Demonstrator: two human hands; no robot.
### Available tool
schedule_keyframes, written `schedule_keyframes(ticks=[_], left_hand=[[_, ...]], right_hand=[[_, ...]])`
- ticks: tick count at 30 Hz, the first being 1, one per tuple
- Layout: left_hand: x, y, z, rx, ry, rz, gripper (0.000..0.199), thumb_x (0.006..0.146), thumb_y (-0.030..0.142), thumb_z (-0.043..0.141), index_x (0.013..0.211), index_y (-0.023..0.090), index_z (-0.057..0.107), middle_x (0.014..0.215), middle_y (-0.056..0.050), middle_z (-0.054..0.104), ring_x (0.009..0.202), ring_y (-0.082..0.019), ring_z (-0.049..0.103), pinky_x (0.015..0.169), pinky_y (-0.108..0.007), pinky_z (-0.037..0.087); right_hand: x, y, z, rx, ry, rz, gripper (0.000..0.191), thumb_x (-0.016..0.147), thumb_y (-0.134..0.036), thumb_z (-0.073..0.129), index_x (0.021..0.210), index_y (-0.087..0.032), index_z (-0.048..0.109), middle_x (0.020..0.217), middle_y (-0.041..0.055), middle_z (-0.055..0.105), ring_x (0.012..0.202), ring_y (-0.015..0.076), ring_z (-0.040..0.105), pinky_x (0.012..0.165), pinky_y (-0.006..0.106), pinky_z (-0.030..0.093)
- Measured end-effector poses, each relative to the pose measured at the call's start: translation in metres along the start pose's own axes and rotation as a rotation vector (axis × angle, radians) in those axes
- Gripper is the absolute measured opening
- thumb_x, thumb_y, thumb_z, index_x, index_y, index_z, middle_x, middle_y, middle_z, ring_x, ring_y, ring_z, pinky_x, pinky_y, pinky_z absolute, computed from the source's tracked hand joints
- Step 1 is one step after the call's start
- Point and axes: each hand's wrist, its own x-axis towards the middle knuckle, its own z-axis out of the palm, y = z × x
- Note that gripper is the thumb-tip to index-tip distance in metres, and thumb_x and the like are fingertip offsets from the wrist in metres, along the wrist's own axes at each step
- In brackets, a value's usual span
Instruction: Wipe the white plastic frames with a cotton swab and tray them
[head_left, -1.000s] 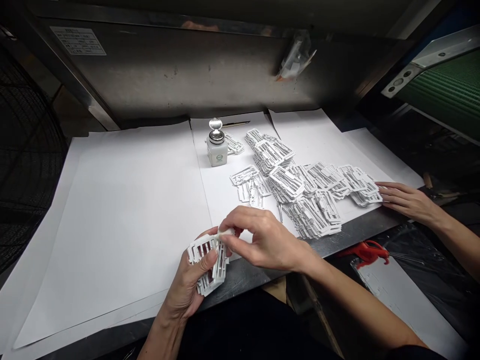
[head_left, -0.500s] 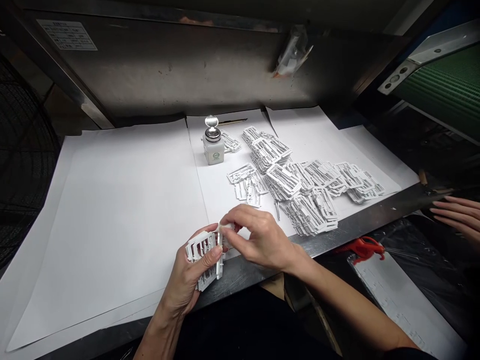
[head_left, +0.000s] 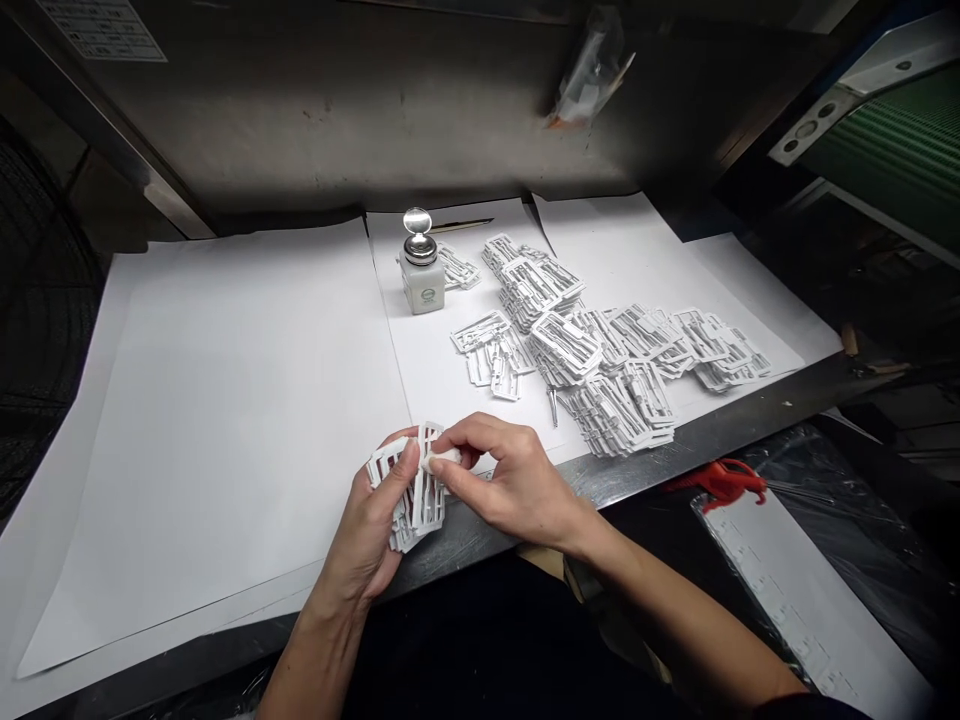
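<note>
My left hand [head_left: 366, 535] is closed around a fanned stack of white plastic frames [head_left: 401, 530] with slotted openings. One frame [head_left: 429, 505] stands out from the stack on the right, its slotted face showing. Between the thumb and fingers of my right hand [head_left: 517, 480] is a small white wad [head_left: 445, 457], cloth or cotton, pressed on that frame's upper part. Most of the wad is hidden by the fingers. Beyond my hands, several loose frames [head_left: 495, 355] lie on white paper beside piles of similar frames [head_left: 619, 415].
A pump bottle [head_left: 424, 285] with its metal lid up stands behind, near a thin stick-like tool [head_left: 465, 226]. Tweezers [head_left: 553, 408] lie by the piles. A red-handled tool [head_left: 721, 483] rests below the metal table edge [head_left: 712, 440], at right. White paper [head_left: 247, 420] covers the left side.
The separated frame has turned from edge-on to show its face, and the wad now sits against it. Another person's hand at the right has left the view. The camera view has shifted slightly.
</note>
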Motion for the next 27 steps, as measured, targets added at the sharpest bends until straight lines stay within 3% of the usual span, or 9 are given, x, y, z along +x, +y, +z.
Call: schedule_keyframes(ticks=[5,13,20,25,27], left_hand=[[0.003,0.002,0.003,-0.055,0.03,0.036,0.018,0.081,0.026,0.058,0.097,0.016,0.058,0.091,-0.004,0.062,0.086,-0.017,0.06,0.072,-0.025,0.048],[0.006,0.002,-0.005,-0.057,0.182,0.088,0.029,0.079,0.03,0.06,0.103,0.014,0.058,0.098,-0.01,0.064,0.08,-0.02,0.062,0.063,-0.03,0.052],[0.004,-0.001,0.002,-0.02,0.234,0.218,0.031,0.076,0.025,0.065,0.105,0.017,0.057,0.103,-0.009,0.064,0.089,-0.022,0.063,0.071,-0.031,0.053],[0.003,0.002,-0.005,-0.087,0.239,0.243,0.032,0.079,0.028,0.06,0.108,0.013,0.058,0.103,-0.014,0.065,0.089,-0.027,0.064,0.072,-0.037,0.054],[0.003,0.004,-0.01,-0.14,0.207,0.201,0.035,0.081,0.03,0.057,0.11,0.01,0.058,0.107,-0.017,0.064,0.091,-0.029,0.063,0.072,-0.039,0.054]], right_hand=[[-0.002,-0.004,0.005,0.04,0.026,-0.002,0.01,0.081,-0.017,0.058,0.089,-0.013,0.064,0.082,0.0028,0.061,0.068,0.0102,0.056,0.066,0.022,0.046],[-0.027,-0.011,0.013,-0.003,-0.081,-0.029,0.01,0.079,-0.012,0.057,0.086,-0.011,0.064,0.079,0.0041,0.06,0.065,0.0104,0.054,0.064,0.022,0.045],[-0.016,-0.012,0.018,-0.044,0.068,-0.036,0.01,0.08,-0.015,0.056,0.086,-0.01,0.063,0.083,0.0065,0.062,0.065,0.0112,0.056,0.065,0.023,0.046],[-0.028,-0.007,0.015,-0.051,-0.086,0.004,0.01,0.079,-0.015,0.057,0.087,-0.014,0.063,0.08,0.0025,0.061,0.064,0.0104,0.055,0.062,0.022,0.045],[-0.035,-0.006,0.013,-0.032,-0.045,0.045,0.009,0.08,-0.014,0.057,0.086,-0.014,0.063,0.077,0.0018,0.059,0.064,0.01,0.054,0.062,0.022,0.045]])
